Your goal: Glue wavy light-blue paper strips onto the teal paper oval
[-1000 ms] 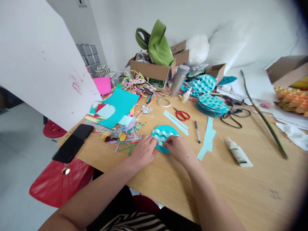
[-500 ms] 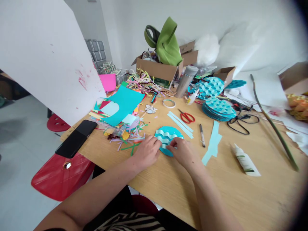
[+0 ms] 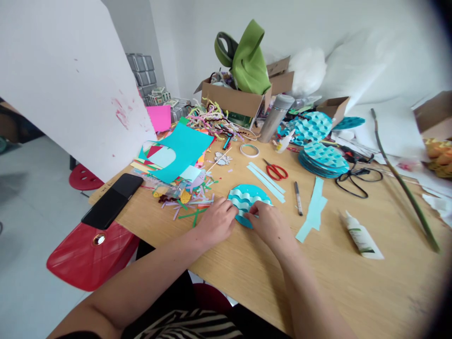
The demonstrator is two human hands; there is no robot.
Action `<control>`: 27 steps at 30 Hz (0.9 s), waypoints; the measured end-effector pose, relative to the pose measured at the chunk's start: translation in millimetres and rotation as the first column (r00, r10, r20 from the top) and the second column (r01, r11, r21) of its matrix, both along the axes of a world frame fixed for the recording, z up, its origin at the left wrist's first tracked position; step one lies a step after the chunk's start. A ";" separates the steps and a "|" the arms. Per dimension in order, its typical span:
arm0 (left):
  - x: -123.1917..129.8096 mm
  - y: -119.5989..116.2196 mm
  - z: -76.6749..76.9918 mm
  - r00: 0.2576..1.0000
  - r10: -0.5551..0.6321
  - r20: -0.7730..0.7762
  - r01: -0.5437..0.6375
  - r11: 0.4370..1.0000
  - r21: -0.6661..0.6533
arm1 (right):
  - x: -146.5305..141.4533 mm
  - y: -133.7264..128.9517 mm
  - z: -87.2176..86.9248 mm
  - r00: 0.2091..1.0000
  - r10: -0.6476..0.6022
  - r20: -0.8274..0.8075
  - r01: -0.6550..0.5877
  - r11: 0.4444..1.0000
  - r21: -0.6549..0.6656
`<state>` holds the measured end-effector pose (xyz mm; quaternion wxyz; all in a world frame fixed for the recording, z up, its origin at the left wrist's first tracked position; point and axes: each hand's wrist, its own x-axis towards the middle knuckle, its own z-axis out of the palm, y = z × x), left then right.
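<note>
A round blue paper disc (image 3: 251, 190) with wavy pale blue strips lies on the table between my hands. My left hand (image 3: 219, 217) rests at its left edge, fingers curled together on the end of a strip. At the lower right of the disc is my right hand (image 3: 269, 223), thumb and fingers pinched on something I cannot make out. Right of the disc are pale strips (image 3: 266, 182), red-handled scissors (image 3: 276, 171), a pen (image 3: 298, 198) and wider pale blue paper pieces (image 3: 313, 212). A white glue bottle (image 3: 363, 240) lies farther right.
Left are a black phone (image 3: 112, 201), paper scraps (image 3: 192, 195) and a turquoise sheet (image 3: 187, 146). A tape roll (image 3: 249, 150), a metal flask (image 3: 277, 117) and a cardboard box (image 3: 231, 100) stand behind. Finished-looking wavy discs (image 3: 323, 160) are stacked back right, beside a black cable (image 3: 356, 181).
The view has shifted very slightly. Both hands stay at the disc in nearly the same pose.
</note>
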<state>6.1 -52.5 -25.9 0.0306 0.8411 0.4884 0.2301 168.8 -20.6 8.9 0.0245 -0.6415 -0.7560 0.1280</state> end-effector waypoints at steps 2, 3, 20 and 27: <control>-0.1 0.1 -0.3 1.000 -0.003 0.002 0.003 1.000 -0.008 | -0.5 -0.2 0.5 1.000 -0.002 0.006 0.002 1.000 -0.001; -0.2 0.2 -0.4 1.000 -0.004 0.003 0.004 1.000 -0.013 | -0.8 -0.3 0.7 1.000 -0.006 0.009 0.006 1.000 -0.002; -0.1 0.0 -0.1 1.000 0.001 -0.005 -0.001 0.999 -0.032 | -5.2 -3.4 5.8 0.995 -0.019 0.099 0.020 1.000 -0.010; -0.6 0.2 -0.3 1.000 -0.005 0.000 0.005 1.000 -0.031 | -6.4 -4.9 7.9 0.992 -0.019 0.125 0.020 1.000 -0.012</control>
